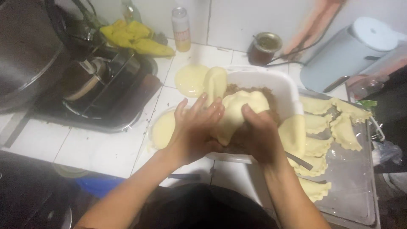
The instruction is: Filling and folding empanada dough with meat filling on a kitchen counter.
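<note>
left hand [193, 129] and right hand [256, 135] both pinch a filled dough round [237, 112], fingers closed on it, over the white tub [271, 85]. risk: overfilled edge splits, filling drops.
</note>
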